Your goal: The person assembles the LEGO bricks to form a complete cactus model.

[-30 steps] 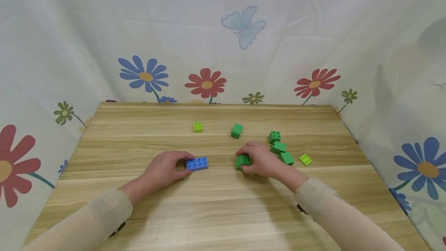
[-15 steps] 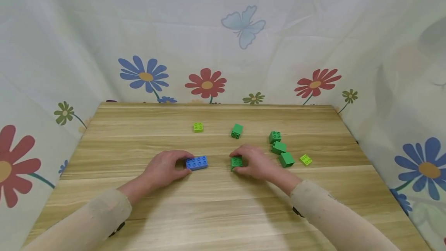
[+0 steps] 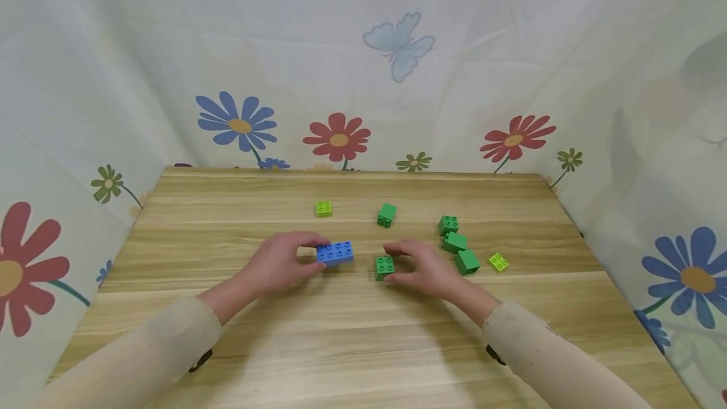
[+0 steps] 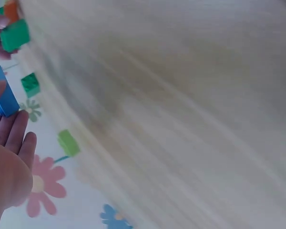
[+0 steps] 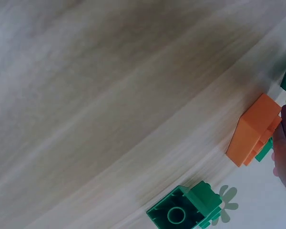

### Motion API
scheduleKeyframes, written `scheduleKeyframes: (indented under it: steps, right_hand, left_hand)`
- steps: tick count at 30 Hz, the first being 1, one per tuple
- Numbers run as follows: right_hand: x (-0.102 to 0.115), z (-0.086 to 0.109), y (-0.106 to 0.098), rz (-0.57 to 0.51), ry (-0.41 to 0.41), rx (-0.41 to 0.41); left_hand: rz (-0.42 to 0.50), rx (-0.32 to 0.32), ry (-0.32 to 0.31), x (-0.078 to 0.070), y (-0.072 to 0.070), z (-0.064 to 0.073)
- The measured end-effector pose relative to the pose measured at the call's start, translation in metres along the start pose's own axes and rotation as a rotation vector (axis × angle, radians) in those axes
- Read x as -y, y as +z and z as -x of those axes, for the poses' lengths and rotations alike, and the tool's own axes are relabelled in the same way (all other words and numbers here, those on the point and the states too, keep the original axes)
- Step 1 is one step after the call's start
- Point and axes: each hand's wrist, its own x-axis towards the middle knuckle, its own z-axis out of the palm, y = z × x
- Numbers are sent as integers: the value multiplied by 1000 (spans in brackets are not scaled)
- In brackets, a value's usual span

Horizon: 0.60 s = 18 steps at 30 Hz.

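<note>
Orange brick [image 5: 252, 130] (wrist views only) sits near right grip [image 3: 425, 270], whose hold is unclear; left grip [image 3: 279, 265] pinches blue brick [image 3: 337, 254].

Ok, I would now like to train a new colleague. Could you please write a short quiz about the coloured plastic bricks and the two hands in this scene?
1. Which hand holds the blue rectangular plastic brick?
2. True or false: the small square lime-green plastic brick at the person's far right lies apart from the other lime-green brick.
3. Fill in: in the head view, the top of the blue brick shows ___ round studs.

Key:
1. The left hand, gripping one end between thumb and finger.
2. True; bare wooden table shows between them, with green bricks also lying there.
3. Eight, in two rows of four.
</note>
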Motion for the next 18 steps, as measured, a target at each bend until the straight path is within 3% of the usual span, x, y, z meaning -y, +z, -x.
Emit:
scheduleKeyframes:
  steps: [8,18]
  right_hand:
    - [-3,-2,4,20,60,11]
    - [-3,-5,9,-47,81,-16]
  left_hand:
    - [48,48,55,-24,2,-19]
    - [53,78,65,-40,13,-32]
